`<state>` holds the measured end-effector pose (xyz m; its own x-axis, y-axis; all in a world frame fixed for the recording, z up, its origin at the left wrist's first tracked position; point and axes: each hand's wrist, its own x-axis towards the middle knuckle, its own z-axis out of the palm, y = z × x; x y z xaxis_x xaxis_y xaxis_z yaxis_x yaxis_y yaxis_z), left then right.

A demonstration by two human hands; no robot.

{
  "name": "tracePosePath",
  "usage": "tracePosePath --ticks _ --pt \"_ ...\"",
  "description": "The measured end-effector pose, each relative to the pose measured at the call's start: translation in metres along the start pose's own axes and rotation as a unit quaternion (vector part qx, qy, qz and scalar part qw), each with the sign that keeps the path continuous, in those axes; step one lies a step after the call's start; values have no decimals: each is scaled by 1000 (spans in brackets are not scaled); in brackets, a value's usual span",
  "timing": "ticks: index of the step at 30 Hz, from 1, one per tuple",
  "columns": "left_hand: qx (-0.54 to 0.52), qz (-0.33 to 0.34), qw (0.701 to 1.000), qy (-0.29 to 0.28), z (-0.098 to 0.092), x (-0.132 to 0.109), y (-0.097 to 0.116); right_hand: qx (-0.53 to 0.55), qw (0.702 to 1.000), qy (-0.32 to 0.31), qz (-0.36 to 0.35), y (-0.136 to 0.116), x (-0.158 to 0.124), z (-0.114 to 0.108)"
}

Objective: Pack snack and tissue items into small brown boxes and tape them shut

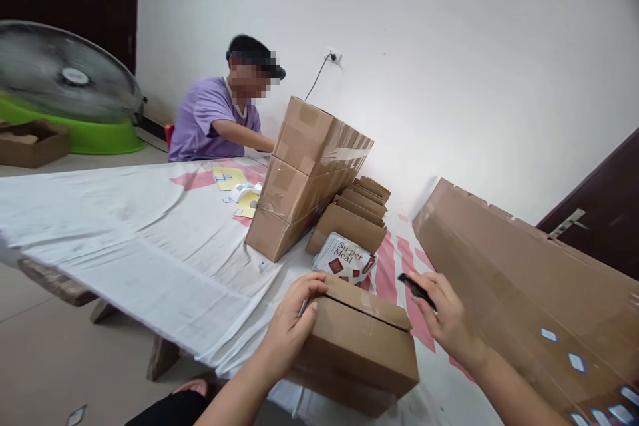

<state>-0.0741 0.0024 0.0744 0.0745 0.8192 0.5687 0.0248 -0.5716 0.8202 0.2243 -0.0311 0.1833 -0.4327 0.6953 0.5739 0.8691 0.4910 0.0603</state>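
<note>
A closed-up cardboard box [362, 339] sits in front of me at the table's near edge, with a dark slit between its top flaps. My left hand [294, 313] grips its left top corner, fingers curled over the flap and thumb on the side. To the right of the box, my right hand [446, 313] is raised and closed around a small black tool [417, 289] that looks like a box cutter. The tool is apart from the box. Just behind the box lies a stack of white "Super Meal" packets [344, 257].
Several stacked cardboard boxes [289, 190] stand mid-table, with open boxes [357, 216] beside them. A large cardboard sheet [519, 266] leans at the right. Across the cloth-covered table [124, 233] sits a person in purple [210, 113]. A fan [74, 76] stands at the left.
</note>
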Motion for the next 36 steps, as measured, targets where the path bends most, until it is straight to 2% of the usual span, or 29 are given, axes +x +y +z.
tracePosePath --ticks 4,7,12,18,22,30,33,36 --pt "-31 -9 999 -1 2 -1 -3 -37 983 -32 -176 -50 49 12" --pt "-58 -26 998 4 3 -2 -5 -68 965 -22 -254 -74 68 28" --pt "-62 -28 998 -19 2 -3 -5 -129 942 -19 -310 -94 82 34" --pt "-27 -36 999 -15 0 -3 -6 -171 921 -77 -341 -84 67 10" --pt "-7 -25 999 -23 -1 -2 -2 -187 921 -128 -316 -69 45 -9" --pt "22 -13 1000 -14 -2 0 1 -174 937 -160 -257 -40 2 -30" --pt "21 -13 1000 -13 -1 1 2 -157 963 -132 -177 -23 -17 -30" --pt "19 -12 1000 -10 -1 1 1 -105 992 -66 -38 -6 -43 -20"
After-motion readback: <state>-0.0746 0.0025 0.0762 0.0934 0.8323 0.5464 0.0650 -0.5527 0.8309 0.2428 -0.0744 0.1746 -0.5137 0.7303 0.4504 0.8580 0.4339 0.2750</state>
